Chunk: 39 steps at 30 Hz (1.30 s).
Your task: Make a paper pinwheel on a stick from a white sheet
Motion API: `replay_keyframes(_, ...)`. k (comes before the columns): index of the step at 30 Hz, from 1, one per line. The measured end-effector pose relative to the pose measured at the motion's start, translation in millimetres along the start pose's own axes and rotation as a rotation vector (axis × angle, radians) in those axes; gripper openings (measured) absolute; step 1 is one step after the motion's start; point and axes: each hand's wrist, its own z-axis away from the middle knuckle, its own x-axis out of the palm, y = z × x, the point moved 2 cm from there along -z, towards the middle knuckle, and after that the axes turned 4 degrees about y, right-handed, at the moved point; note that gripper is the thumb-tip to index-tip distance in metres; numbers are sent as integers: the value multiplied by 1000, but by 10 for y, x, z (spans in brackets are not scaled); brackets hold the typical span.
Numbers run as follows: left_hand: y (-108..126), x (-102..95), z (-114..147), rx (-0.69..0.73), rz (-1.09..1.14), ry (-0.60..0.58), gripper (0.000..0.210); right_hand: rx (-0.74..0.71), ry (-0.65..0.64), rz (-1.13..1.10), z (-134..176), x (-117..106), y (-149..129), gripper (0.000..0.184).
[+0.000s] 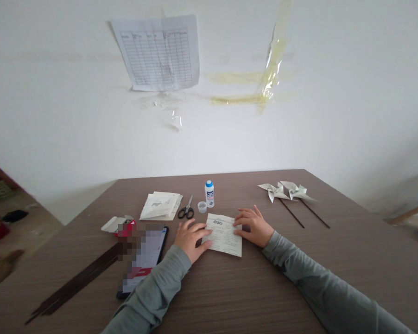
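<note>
A square sheet of printed paper (pixel 223 236) lies flat on the table in front of me. My left hand (pixel 192 240) rests at its left edge, fingers apart, with the thumb and fingertips touching it. On the opposite edge, my right hand (pixel 255 226) lies with spread fingers, the tips on the paper. Neither hand grips anything. Beyond the sheet stands a white glue bottle (pixel 209 195) with a blue top, next to a small clear cap (pixel 202 207). Black-handled scissors (pixel 186 211) lie to the left of the cap.
Two paper pinwheels (pixel 274 191) on dark sticks lie at the back right. On the left are a stack of paper squares (pixel 160 206), an opened red-and-white box (pixel 120 226), a phone (pixel 149 260) and several dark sticks (pixel 77 278). A white wall (pixel 230 144) stands behind the table.
</note>
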Motion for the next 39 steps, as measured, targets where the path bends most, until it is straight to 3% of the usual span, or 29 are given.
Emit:
replay_keyframes(4, 39, -6, 28, 57, 9, 39, 25, 14, -19, 2, 3, 15, -9, 32)
replay_keyframes(8, 74, -48, 64, 75, 14, -16, 43, 4, 25, 14, -16, 45, -41, 39)
replay_keyframes(13, 68, -80, 52, 73, -15, -31, 49, -86, 66, 3, -15, 111, -112, 32)
replay_keyframes(18, 89, -61, 63, 62, 2, 9, 40, -176, -44, -76, 33, 66, -193, 24)
replay_keyframes(22, 150, -37, 71, 79, 62, 0, 30, -169, -97, -95, 45, -23, -242, 25)
replay_keyframes(32, 149, -129, 85, 105, 66, -84, 68, -180, -171, -10, 72, -6, -220, 40)
replay_keyframes(39, 119, -149, 63, 87, 95, -88, 69, -204, -192, -34, 68, -30, -223, 56)
